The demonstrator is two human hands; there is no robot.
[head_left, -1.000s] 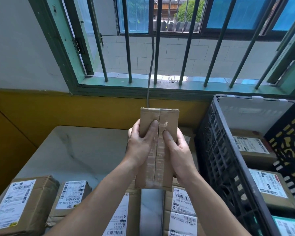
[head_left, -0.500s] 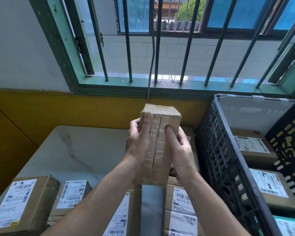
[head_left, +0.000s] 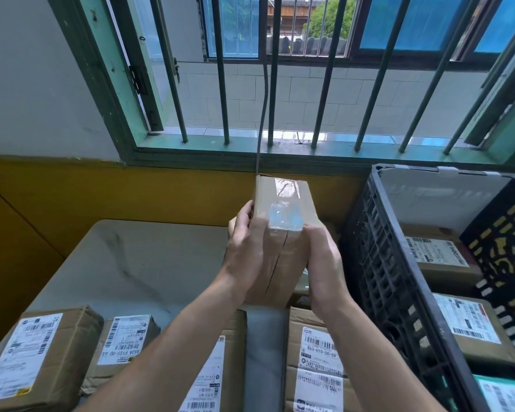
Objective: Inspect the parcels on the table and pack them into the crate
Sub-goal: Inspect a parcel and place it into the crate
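**Both hands gripping one taped cardboard parcel, held up over the table**

We see the left hand [head_left: 247,254] and the right hand [head_left: 324,263] both clamped on a taped cardboard parcel [head_left: 286,209]. It is in the air over the far right part of the table [head_left: 131,263], just left of the crate [head_left: 378,278], touching neither. The left hand wraps the parcel's left side, fingers curled round its far edge. The right hand grips the right side lower down, its fingers hidden behind the box. The parcel is tilted, with a short end face under shiny clear tape turned up toward us and a seam running down the long face between the hands.

Along the table's near edge we mark four boxes, white labels up:
- the corner parcel [head_left: 39,358] at the near left corner
- the small parcel [head_left: 125,340] just beside it
- the covered parcel [head_left: 217,370], partly under the left forearm
- the barcode parcel [head_left: 318,361], reading 863-H10-00-59, below the right wrist

The black mesh crate is at the right; we cannot tell whether it stands on the table or beside it. It holds the far packed parcel [head_left: 437,257], the middle packed parcel [head_left: 470,325] and the near packed parcel [head_left: 506,394], labels up.

Behind is a green barred window [head_left: 226,84] over a yellow wall, with a grey cable [head_left: 263,99] hanging down behind the held parcel
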